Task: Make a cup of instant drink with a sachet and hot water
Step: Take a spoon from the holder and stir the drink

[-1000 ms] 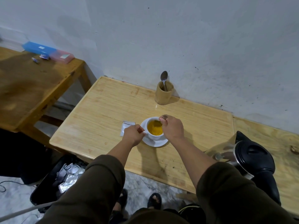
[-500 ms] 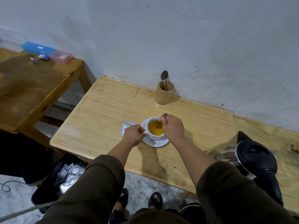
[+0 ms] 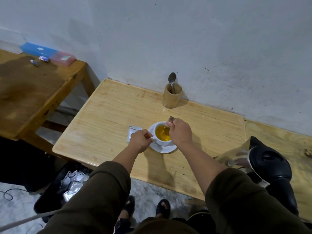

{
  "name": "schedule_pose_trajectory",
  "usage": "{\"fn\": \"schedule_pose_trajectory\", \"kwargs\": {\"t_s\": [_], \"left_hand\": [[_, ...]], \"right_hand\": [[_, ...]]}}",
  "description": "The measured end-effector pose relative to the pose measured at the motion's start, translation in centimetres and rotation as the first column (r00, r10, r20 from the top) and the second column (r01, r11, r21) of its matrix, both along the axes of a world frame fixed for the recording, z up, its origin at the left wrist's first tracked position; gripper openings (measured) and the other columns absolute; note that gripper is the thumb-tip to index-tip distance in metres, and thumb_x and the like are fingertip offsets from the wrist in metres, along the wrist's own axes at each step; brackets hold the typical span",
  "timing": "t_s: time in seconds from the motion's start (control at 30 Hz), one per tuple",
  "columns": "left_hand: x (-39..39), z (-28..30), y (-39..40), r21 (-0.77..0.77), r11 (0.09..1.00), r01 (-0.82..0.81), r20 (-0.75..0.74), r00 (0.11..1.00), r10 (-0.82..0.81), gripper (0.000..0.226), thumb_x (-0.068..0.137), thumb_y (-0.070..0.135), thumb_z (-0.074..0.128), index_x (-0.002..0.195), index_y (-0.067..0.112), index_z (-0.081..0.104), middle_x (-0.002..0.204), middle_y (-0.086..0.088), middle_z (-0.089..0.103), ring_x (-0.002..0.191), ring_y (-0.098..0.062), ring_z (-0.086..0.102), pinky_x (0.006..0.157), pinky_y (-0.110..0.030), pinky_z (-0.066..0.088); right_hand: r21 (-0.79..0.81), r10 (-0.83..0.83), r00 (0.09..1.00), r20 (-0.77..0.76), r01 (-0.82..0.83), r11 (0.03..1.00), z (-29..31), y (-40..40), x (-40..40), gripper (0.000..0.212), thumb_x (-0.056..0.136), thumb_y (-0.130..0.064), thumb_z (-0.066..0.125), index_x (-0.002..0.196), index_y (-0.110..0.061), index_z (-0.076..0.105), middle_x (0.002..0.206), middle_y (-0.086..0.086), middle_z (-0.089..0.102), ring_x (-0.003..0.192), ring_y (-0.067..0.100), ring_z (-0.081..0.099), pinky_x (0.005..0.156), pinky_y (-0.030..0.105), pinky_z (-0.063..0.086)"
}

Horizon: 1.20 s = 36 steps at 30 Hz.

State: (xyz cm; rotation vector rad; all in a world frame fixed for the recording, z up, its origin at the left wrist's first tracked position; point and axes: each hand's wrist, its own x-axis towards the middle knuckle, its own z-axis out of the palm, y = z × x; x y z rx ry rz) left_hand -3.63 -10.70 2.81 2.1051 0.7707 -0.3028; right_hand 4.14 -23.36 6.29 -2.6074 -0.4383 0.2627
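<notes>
A white cup (image 3: 161,142) full of yellow drink stands on a white saucer (image 3: 164,149) in the middle of the light wooden table (image 3: 104,122). My left hand (image 3: 141,140) pinches the cup's handle on its left side. My right hand (image 3: 179,131) hovers over the cup's right rim, closed on a metal spoon (image 3: 170,120) whose bowl dips into the drink. A silver sachet (image 3: 132,133), torn at the top, lies flat on the table just left of the saucer, partly behind my left hand.
A bamboo holder (image 3: 172,97) with another spoon stands by the wall. A black-lidded kettle (image 3: 268,163) sits at the table's right front. A black bin (image 3: 55,188) with used sachets is on the floor at the left. A darker side table (image 3: 33,88) carries plastic boxes.
My right hand has shifted slightly around the cup's rim, moving the spoon in the drink. My left hand stays on the cup's handle.
</notes>
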Motion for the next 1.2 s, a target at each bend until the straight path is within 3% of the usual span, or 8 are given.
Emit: {"fn": "schedule_pose_trajectory", "kwargs": {"t_s": [0.1, 0.27, 0.43, 0.57, 0.8, 1.0, 1.1, 1.2], "left_hand": [[0.02, -0.06, 0.08, -0.004, 1.000, 0.003, -0.005, 1.000, -0.003, 0.030, 0.089, 0.028, 0.063, 0.112, 0.009, 0.063, 0.117, -0.010, 0.067, 0.110, -0.024, 0.061, 0.078, -0.023, 0.042], [0.11, 0.01, 0.16, -0.013, 1.000, 0.010, -0.019, 1.000, -0.010, 0.031, 0.089, 0.029, 0.063, 0.113, 0.010, 0.062, 0.118, -0.009, 0.067, 0.110, -0.024, 0.060, 0.076, -0.023, 0.042], [0.15, -0.02, 0.21, -0.019, 1.000, 0.016, -0.021, 1.000, -0.016, 0.032, 0.089, 0.029, 0.063, 0.114, 0.009, 0.062, 0.118, -0.010, 0.067, 0.110, -0.024, 0.061, 0.077, -0.023, 0.042], [0.14, -0.01, 0.21, -0.021, 0.999, 0.024, -0.019, 1.000, -0.025, 0.031, 0.090, 0.027, 0.062, 0.114, 0.009, 0.062, 0.119, -0.010, 0.067, 0.110, -0.024, 0.061, 0.076, -0.022, 0.041], [0.17, 0.04, 0.22, -0.016, 0.999, 0.028, -0.013, 1.000, -0.028, 0.032, 0.089, 0.029, 0.064, 0.113, 0.008, 0.063, 0.117, -0.010, 0.067, 0.110, -0.024, 0.060, 0.077, -0.024, 0.042], [0.15, 0.01, 0.24, -0.011, 0.999, 0.030, -0.008, 1.000, -0.030, 0.032, 0.088, 0.029, 0.064, 0.113, 0.008, 0.063, 0.117, -0.011, 0.067, 0.110, -0.024, 0.060, 0.078, -0.023, 0.041], [0.14, 0.04, 0.26, -0.011, 0.999, 0.035, -0.007, 0.999, -0.035, 0.032, 0.089, 0.028, 0.063, 0.113, 0.007, 0.063, 0.117, -0.011, 0.067, 0.110, -0.024, 0.061, 0.078, -0.023, 0.041], [0.15, 0.03, 0.34, -0.011, 0.999, 0.042, -0.010, 0.999, -0.042, 0.033, 0.088, 0.029, 0.064, 0.113, 0.008, 0.063, 0.117, -0.011, 0.067, 0.110, -0.025, 0.060, 0.078, -0.024, 0.042]], "right_hand": [[0.046, 0.020, 0.999, -0.034, -0.019, 0.999, -0.36, 0.03, 0.02, 0.031, 0.098, -0.027, 0.043, 0.110, -0.014, 0.069, 0.111, 0.010, 0.069, 0.103, 0.029, 0.062, 0.086, 0.036, 0.049], [0.107, 0.008, 0.991, -0.130, 0.006, 0.994, -0.50, 0.04, -0.08, 0.035, 0.095, -0.032, 0.050, 0.092, -0.004, 0.072, 0.098, 0.014, 0.073, 0.095, 0.030, 0.065, 0.085, 0.038, 0.052], [0.025, 0.024, 0.997, -0.078, -0.022, 0.999, -0.23, 0.08, 0.20, 0.034, 0.099, -0.027, 0.042, 0.102, -0.001, 0.064, 0.106, 0.017, 0.066, 0.100, 0.032, 0.060, 0.082, 0.037, 0.045], [0.022, 0.005, 1.000, -0.027, -0.004, 1.000, -0.39, -0.17, 0.37, 0.032, 0.099, -0.025, 0.041, 0.112, -0.010, 0.067, 0.114, 0.012, 0.067, 0.106, 0.030, 0.060, 0.086, 0.035, 0.047], [0.102, 0.019, 0.990, -0.141, -0.005, 0.995, -0.74, -0.19, 0.28, 0.032, 0.095, -0.030, 0.051, 0.091, -0.007, 0.073, 0.097, 0.013, 0.074, 0.094, 0.028, 0.065, 0.079, 0.030, 0.046], [0.062, 0.012, 0.996, -0.085, -0.006, 0.998, -0.44, -0.47, 0.52, 0.032, 0.098, -0.025, 0.044, 0.105, -0.002, 0.066, 0.107, 0.017, 0.068, 0.101, 0.032, 0.061, 0.086, 0.038, 0.048], [0.048, 0.014, 1.000, -0.021, -0.013, 0.999, -0.47, -0.59, 0.57, 0.030, 0.099, -0.023, 0.043, 0.107, -0.008, 0.067, 0.111, 0.013, 0.068, 0.103, 0.031, 0.061, 0.087, 0.037, 0.048], [0.099, 0.028, 0.998, -0.056, -0.023, 0.995, -0.57, -0.56, 0.56, 0.029, 0.097, -0.025, 0.046, 0.105, -0.012, 0.072, 0.110, 0.010, 0.071, 0.103, 0.028, 0.063, 0.089, 0.036, 0.049]]}}
